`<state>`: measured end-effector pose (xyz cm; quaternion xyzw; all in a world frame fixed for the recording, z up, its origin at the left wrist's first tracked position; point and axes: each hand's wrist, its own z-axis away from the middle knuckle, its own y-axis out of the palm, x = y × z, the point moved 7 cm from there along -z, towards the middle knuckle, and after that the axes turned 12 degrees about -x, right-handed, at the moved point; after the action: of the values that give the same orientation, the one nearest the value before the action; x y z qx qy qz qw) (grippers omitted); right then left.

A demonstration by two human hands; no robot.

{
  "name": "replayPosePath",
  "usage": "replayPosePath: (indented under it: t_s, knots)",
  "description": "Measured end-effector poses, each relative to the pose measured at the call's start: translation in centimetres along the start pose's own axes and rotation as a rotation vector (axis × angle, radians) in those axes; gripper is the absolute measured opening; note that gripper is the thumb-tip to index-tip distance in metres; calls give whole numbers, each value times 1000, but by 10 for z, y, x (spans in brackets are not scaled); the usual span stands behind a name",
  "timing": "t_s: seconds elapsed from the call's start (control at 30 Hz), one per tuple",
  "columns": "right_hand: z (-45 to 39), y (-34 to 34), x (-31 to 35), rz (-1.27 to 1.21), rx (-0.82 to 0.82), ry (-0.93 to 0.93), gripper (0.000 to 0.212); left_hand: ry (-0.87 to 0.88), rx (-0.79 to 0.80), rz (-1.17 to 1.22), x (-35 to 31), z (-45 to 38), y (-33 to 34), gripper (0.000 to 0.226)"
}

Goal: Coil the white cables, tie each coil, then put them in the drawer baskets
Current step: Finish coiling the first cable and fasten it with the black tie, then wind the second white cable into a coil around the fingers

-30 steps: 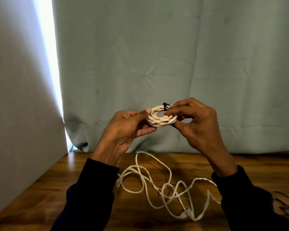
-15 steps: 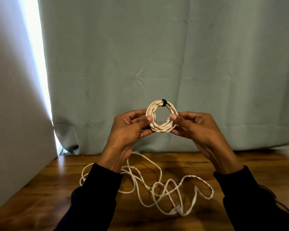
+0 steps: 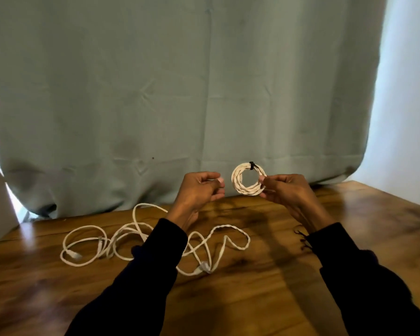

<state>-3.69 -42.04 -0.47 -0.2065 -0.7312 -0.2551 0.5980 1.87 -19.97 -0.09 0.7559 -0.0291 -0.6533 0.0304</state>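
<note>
Head view: tied white coil (image 3: 248, 179) held upright in the air above the worktop (image 3: 264, 275), black tie (image 3: 252, 165) at its top. Right hand (image 3: 286, 192) pinches the coil's right edge. Left hand (image 3: 199, 190) just beside it, fingers loosely curled, holding nothing. Loose white cable (image 3: 136, 241) sprawls on the worktop below, before a green curtain (image 3: 180, 93).
</note>
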Motion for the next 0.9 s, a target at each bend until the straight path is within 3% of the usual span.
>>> replayPosePath:
  t_s: [0.33, 0.53, 0.73, 0.83, 0.9]
  knots:
    - [-38, -19, -110, 298, -79, 233, 27, -65, 88, -169, 60, 8, 34, 20]
    - [-54, -21, -133, 377, -116, 234, 26, -65, 65, -221, 68, 3, 24, 19]
    - [-51, -19, -108, 969, -125, -172, 48, -55, 50, -258, 69, -2, 14, 16]
    - [-36, -7, -86, 1043, -174, -369, 41, -37, 34, -266, 71, -5, 9, 18]
    - [-26, 16, -75, 1041, -20, -447, 29, 13, 18, -339, 71, -6, 4, 15]
